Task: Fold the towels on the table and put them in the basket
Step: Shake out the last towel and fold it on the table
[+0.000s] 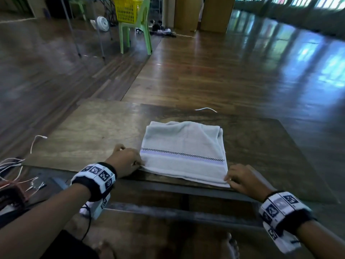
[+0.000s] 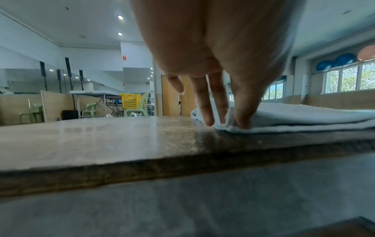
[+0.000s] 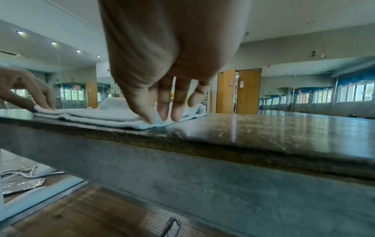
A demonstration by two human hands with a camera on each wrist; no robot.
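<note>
Worn wooden table [image 1: 89, 139], glossy plank floor [image 1: 224, 71]

A pale green plastic chair [image 1: 137, 32] stands on the wooden floor [image 1: 224, 71], far off toward the back of the room. Just left of the chair a small white fan [image 1: 102, 23] sits on the floor, with a folding table [image 2: 95, 93] behind it. Right of the chair, dark shoes [image 1: 162, 31] lie in front of wooden doors [image 3: 239, 91]. Much nearer than the chair, at the left edge, lie white cables [image 1: 16, 165].
</note>
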